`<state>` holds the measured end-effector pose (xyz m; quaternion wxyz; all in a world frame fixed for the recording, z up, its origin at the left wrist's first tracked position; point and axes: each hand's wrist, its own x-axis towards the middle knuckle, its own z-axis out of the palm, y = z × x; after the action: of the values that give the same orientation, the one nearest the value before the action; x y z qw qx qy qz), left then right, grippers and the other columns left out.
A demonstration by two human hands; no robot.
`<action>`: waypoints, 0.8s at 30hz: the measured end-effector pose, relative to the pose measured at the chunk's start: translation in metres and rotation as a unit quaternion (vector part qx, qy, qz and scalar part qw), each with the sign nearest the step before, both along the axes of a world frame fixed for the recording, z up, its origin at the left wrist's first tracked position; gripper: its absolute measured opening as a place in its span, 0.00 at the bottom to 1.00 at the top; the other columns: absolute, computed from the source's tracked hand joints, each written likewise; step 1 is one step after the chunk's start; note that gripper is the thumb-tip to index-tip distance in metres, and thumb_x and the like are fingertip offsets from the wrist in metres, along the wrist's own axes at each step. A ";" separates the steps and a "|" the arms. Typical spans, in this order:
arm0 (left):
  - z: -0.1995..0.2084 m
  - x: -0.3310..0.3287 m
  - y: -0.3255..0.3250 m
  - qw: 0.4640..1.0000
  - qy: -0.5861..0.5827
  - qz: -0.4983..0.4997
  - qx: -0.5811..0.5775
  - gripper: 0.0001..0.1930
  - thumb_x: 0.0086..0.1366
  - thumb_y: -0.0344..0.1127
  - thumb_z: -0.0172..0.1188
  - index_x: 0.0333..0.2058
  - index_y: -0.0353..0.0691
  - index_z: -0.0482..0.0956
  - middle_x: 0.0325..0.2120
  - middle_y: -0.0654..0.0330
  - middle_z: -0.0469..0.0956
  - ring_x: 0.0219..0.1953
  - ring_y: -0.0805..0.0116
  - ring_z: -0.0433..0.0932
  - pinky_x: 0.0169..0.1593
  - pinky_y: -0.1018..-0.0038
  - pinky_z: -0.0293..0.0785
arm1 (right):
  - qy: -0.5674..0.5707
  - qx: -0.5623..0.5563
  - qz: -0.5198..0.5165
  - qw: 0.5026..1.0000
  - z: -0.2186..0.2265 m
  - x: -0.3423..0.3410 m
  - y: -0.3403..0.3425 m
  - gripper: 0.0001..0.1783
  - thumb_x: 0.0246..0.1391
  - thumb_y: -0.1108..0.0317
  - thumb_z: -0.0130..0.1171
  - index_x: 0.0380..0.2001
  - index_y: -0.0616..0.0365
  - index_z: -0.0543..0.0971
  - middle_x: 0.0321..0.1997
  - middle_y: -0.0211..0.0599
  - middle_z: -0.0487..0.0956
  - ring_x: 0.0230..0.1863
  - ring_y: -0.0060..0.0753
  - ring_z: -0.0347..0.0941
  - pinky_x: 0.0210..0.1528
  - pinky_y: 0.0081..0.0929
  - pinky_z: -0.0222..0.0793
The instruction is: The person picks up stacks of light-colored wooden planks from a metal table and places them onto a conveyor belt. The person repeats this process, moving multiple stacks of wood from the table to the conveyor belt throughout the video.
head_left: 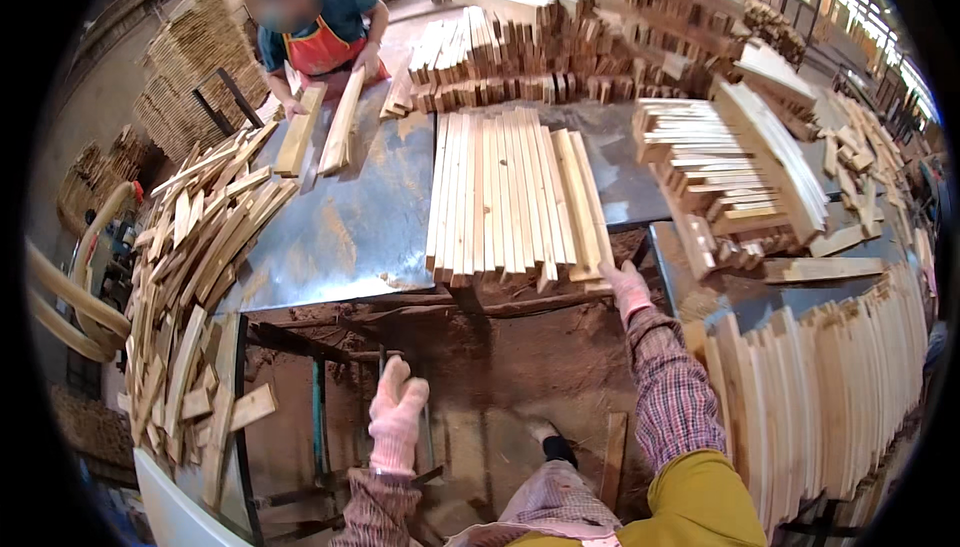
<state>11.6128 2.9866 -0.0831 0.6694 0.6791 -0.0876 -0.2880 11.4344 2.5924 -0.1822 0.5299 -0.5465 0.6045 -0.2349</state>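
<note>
A row of pale wooden boards (490, 197) lies side by side on the metal-topped table (350, 237), their near ends jutting past its front edge. At the right end of that row, my right hand (628, 290), in a pinkish glove, has its fingers closed at the near end of a wooden board (585, 209). The palm side is hidden from view. My left hand (398, 405), gloved in the same pink, hangs over the gap in front of the table. It holds nothing, and its fingers are partly bent and apart.
Loose wood strips (195, 237) are heaped at the left. Across the table a person in a red apron (325, 47) handles boards. Stacked boards (520, 57) stand at the back, with a pile (720, 167) and upright boards (820, 377) on the right.
</note>
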 end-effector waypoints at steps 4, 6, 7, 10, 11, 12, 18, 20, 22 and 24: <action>-0.029 0.121 -0.104 0.984 -0.091 -0.067 0.136 0.38 0.62 0.37 0.64 0.66 0.29 0.55 0.64 0.44 0.63 0.64 0.56 0.65 0.66 0.67 0.61 | -0.239 0.167 0.011 0.956 -0.009 0.021 -0.030 0.36 0.57 0.59 0.63 0.62 0.68 0.66 0.60 0.53 0.72 0.58 0.43 0.72 0.56 0.37 0.72; -0.052 0.178 -0.147 0.975 -0.107 -0.083 0.177 0.39 0.63 0.40 0.64 0.66 0.30 0.56 0.64 0.44 0.62 0.65 0.56 0.64 0.67 0.67 0.59 | -0.114 0.047 0.122 0.985 0.000 0.026 -0.040 0.29 0.57 0.61 0.63 0.56 0.67 0.71 0.53 0.50 0.77 0.52 0.38 0.75 0.51 0.33 0.76; -0.064 0.203 -0.166 0.980 -0.081 -0.092 0.158 0.38 0.63 0.40 0.64 0.66 0.31 0.56 0.64 0.44 0.62 0.65 0.56 0.63 0.67 0.67 0.59 | -0.112 0.048 0.156 0.980 0.005 0.028 -0.045 0.27 0.56 0.61 0.64 0.53 0.67 0.73 0.50 0.47 0.78 0.48 0.36 0.76 0.50 0.31 0.76; -0.099 0.262 -0.214 0.986 -0.067 -0.124 0.086 0.32 0.69 0.40 0.58 0.66 0.32 0.59 0.64 0.45 0.63 0.66 0.56 0.62 0.68 0.67 0.58 | -0.003 -0.079 0.241 0.967 0.007 0.056 -0.070 0.24 0.48 0.53 0.70 0.36 0.65 0.78 0.35 0.39 0.80 0.34 0.29 0.74 0.38 0.28 0.73; -0.107 0.273 -0.227 0.983 -0.092 -0.141 0.077 0.31 0.69 0.40 0.58 0.65 0.32 0.59 0.64 0.45 0.63 0.66 0.57 0.62 0.68 0.67 0.58 | 0.048 -0.101 0.233 0.966 0.004 0.068 -0.081 0.24 0.47 0.52 0.70 0.33 0.64 0.78 0.32 0.39 0.78 0.32 0.29 0.73 0.36 0.30 0.71; -0.112 0.279 -0.238 0.978 -0.122 -0.145 0.093 0.30 0.69 0.39 0.57 0.65 0.32 0.60 0.63 0.46 0.64 0.65 0.57 0.63 0.68 0.67 0.58 | 0.091 -0.125 0.223 0.962 -0.002 0.078 -0.091 0.24 0.46 0.51 0.71 0.30 0.63 0.77 0.28 0.38 0.77 0.30 0.30 0.71 0.34 0.31 0.69; -0.128 0.243 -0.274 0.989 0.008 -0.079 -0.126 0.30 0.69 0.42 0.57 0.66 0.38 0.61 0.63 0.52 0.64 0.62 0.60 0.67 0.64 0.66 0.65 | -0.142 -0.268 0.088 0.949 -0.052 0.120 -0.101 0.16 0.43 0.70 0.68 0.34 0.62 0.74 0.39 0.39 0.79 0.39 0.32 0.74 0.46 0.30 0.71; -0.130 0.237 -0.280 0.980 0.053 -0.039 -0.187 0.33 0.68 0.45 0.58 0.66 0.40 0.58 0.63 0.52 0.64 0.62 0.59 0.67 0.62 0.64 0.69 | -0.172 -0.239 0.051 0.954 -0.058 0.125 -0.100 0.16 0.46 0.75 0.61 0.42 0.64 0.75 0.50 0.43 0.77 0.48 0.32 0.73 0.54 0.29 0.69; -0.129 0.237 -0.282 0.975 0.106 0.003 -0.195 0.30 0.69 0.42 0.58 0.65 0.37 0.62 0.62 0.57 0.66 0.61 0.65 0.67 0.64 0.68 0.65 | -0.174 -0.237 0.052 0.954 -0.059 0.126 -0.100 0.23 0.51 0.79 0.54 0.54 0.67 0.71 0.57 0.46 0.73 0.56 0.36 0.69 0.60 0.29 0.65; -0.120 0.235 -0.281 0.962 0.185 0.006 -0.201 0.33 0.68 0.42 0.59 0.66 0.36 0.58 0.62 0.55 0.65 0.60 0.65 0.67 0.63 0.68 0.67 | -0.289 -0.158 0.039 0.943 -0.058 0.124 -0.102 0.26 0.56 0.76 0.50 0.59 0.66 0.65 0.60 0.47 0.70 0.58 0.37 0.68 0.62 0.31 0.64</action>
<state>11.8483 2.7054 -0.2034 0.7984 0.4663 -0.0141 -0.3807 11.5586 2.4900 -0.2404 0.5976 -0.5549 0.3582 -0.4546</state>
